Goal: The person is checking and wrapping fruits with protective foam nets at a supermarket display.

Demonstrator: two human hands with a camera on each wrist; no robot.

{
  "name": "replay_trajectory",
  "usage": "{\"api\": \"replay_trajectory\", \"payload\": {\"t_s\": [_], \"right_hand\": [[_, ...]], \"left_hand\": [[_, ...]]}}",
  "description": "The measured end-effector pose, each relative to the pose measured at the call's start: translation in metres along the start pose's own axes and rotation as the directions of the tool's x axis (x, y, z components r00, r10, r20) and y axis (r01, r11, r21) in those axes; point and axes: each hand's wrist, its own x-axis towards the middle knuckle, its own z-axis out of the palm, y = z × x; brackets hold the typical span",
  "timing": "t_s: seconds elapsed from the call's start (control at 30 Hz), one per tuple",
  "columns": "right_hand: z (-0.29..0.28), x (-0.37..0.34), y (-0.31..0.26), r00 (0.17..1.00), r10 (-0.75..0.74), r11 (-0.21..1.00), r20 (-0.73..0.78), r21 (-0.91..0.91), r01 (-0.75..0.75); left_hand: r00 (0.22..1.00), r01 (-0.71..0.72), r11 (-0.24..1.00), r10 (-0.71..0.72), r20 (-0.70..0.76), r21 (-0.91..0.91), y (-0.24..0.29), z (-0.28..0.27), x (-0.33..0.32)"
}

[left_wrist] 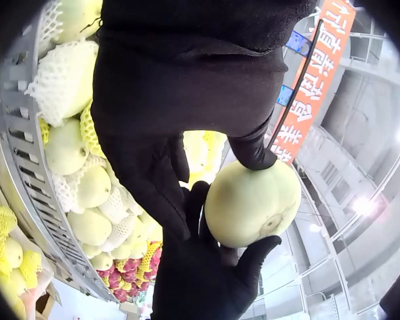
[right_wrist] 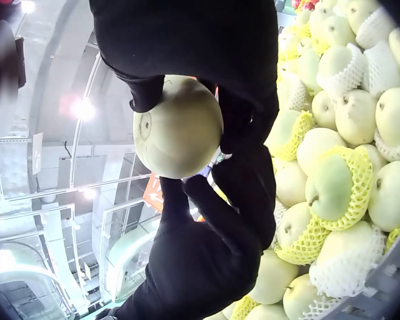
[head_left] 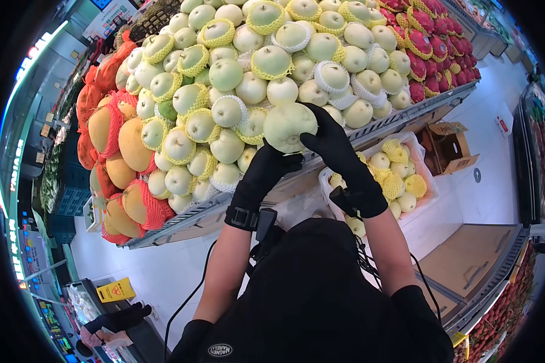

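A pale green round melon (head_left: 290, 127) is held up in front of the heaped melons, between two black-gloved hands. The right hand (head_left: 333, 142) grips it from its right side, thumb on the near face. Below and to the left, the left hand (head_left: 265, 172) supports it with its fingers. In the left wrist view the melon (left_wrist: 252, 204) shows a round scar, with the left hand's thumb on one side and the right hand (left_wrist: 210, 273) on the other. The right wrist view has the melon (right_wrist: 179, 127) between the right hand's thumb and fingers, the left hand (right_wrist: 203, 260) touching its underside.
Melons (head_left: 226, 74), many in foam nets, fill the sloping stand behind a grey slatted edge (head_left: 369, 128). Orange melons (head_left: 134, 145) lie left, dragon fruit (head_left: 419, 43) right. A crate of netted melons (head_left: 399, 175) and a cardboard box (head_left: 451, 148) stand below the stand's edge.
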Motion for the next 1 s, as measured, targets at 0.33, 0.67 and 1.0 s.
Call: {"api": "replay_trajectory", "payload": {"t_s": [0.33, 0.67, 1.0], "right_hand": [[0.008, -0.006, 0.007, 0.994, -0.103, 0.934, -0.034, -0.346, 0.085], [0.003, -0.005, 0.003, 0.995, 0.09, 0.992, 0.045, -0.097, -0.085], [0.007, -0.001, 0.016, 0.999, -0.007, 0.997, 0.038, -0.07, 0.01]], "left_hand": [[0.944, -0.227, 0.565, 0.328, 0.036, 0.793, 0.017, -0.006, 0.004], [0.999, -0.036, 0.802, 0.035, -0.014, -0.596, 0.022, 0.004, 0.003], [0.997, -0.023, 0.999, 0.026, 0.073, -0.043, 0.025, 0.009, 0.002]]}}
